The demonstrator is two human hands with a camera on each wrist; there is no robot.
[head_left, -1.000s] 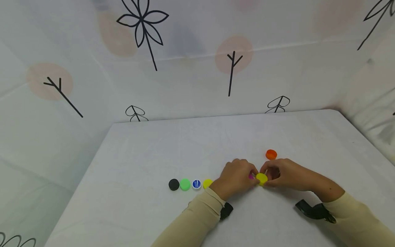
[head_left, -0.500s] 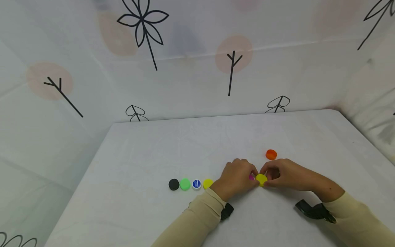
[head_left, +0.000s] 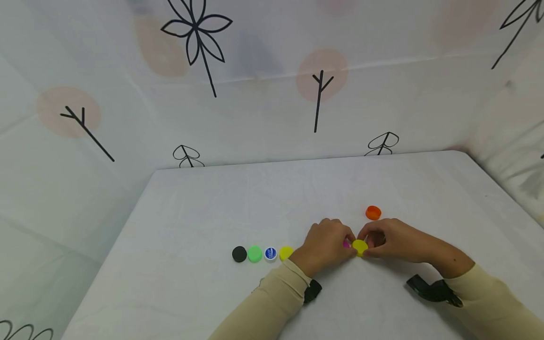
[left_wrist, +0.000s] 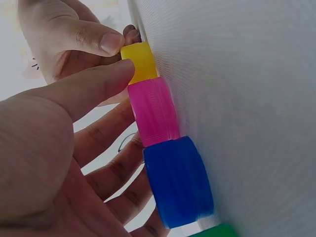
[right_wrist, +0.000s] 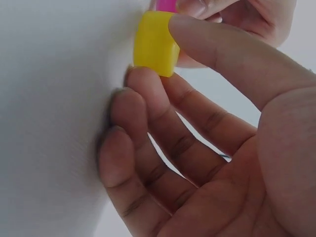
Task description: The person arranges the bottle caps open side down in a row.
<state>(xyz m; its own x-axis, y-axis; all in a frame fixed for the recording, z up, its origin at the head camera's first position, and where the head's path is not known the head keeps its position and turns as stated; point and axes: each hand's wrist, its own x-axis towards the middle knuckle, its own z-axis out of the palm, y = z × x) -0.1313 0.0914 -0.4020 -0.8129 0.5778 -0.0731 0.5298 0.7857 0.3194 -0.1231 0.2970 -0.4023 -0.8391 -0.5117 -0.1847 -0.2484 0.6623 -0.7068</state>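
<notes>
My right hand (head_left: pixel 397 241) pinches a yellow bottle cap (head_left: pixel 360 248) between thumb and fingers on the white table. Beside it, my left hand (head_left: pixel 325 243) has its thumb at the seam between this cap and a pink bottle cap (left_wrist: pixel 154 112), with fingers behind the pink one. In the left wrist view a blue cap (left_wrist: pixel 177 182) adjoins the pink, and the edge of a green cap (left_wrist: pixel 217 231) shows below. From above, my left hand hides most of these. The right wrist view shows the right thumb on the yellow cap (right_wrist: pixel 154 44).
To the left, the row shows a black cap (head_left: pixel 239 254), a light green cap (head_left: pixel 255 254), a white cap with blue print (head_left: pixel 270 253) and another yellow cap (head_left: pixel 286 253). An orange cap (head_left: pixel 373 213) lies behind my right hand. Printed cloth (head_left: pixel 263 118) surrounds the table.
Both hands stay nearly still around the yellow cap, which has shifted very slightly left toward the pink one. The other caps have not moved.
</notes>
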